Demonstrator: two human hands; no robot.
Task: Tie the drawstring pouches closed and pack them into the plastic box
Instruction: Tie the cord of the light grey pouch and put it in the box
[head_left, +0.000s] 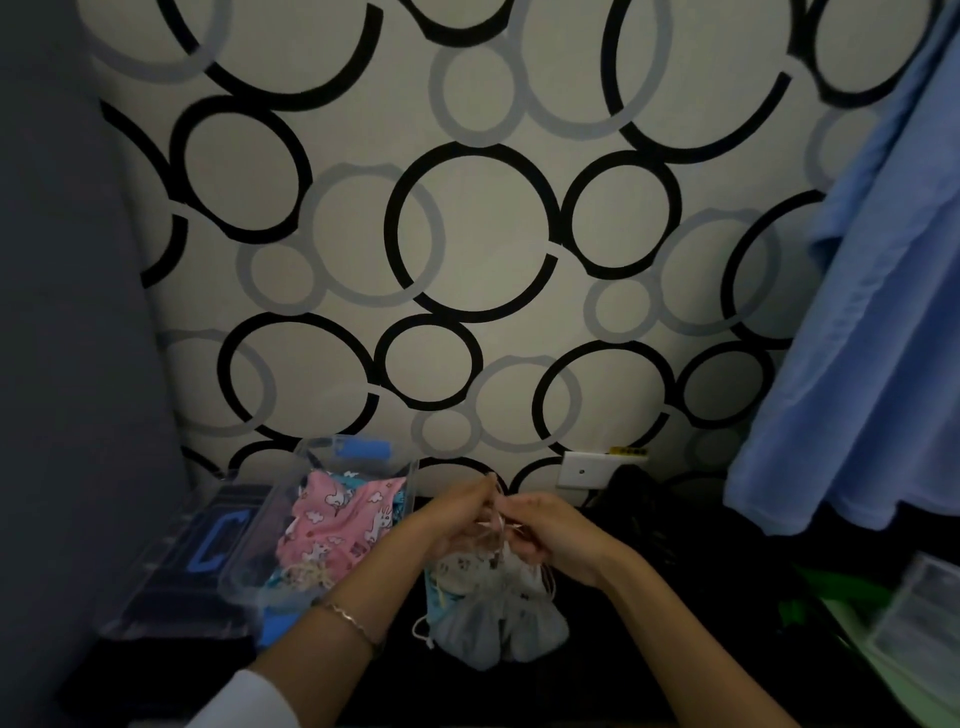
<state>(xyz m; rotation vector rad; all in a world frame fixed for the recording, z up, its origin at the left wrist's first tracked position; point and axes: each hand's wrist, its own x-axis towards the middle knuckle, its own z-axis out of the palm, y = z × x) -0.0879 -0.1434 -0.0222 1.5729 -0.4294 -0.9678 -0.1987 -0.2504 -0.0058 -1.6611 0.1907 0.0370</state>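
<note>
Wall (483, 234): ring-patterned backdrop behind a dark work surface (649, 649), dimly lit
Blue cloth (857, 338): hangs at the right, clear of the work
Plastic box (332, 525): clear, open, just left of the hands, placed within easy reach for packing; pink printed pouches (337, 525) already lie inside
Loose pouches (493, 618): pale ones heaped directly under the hands, apparently waiting their turn
Left hand (452, 514): fingers pinched narrow on a thin cord, raised above the heap
Right hand (550, 535): likewise pinched on the cord, close to the left so the two can work a knot
Drawstring (496, 525): pale strands between both hands; whether the knot is formed I cannot tell
</note>
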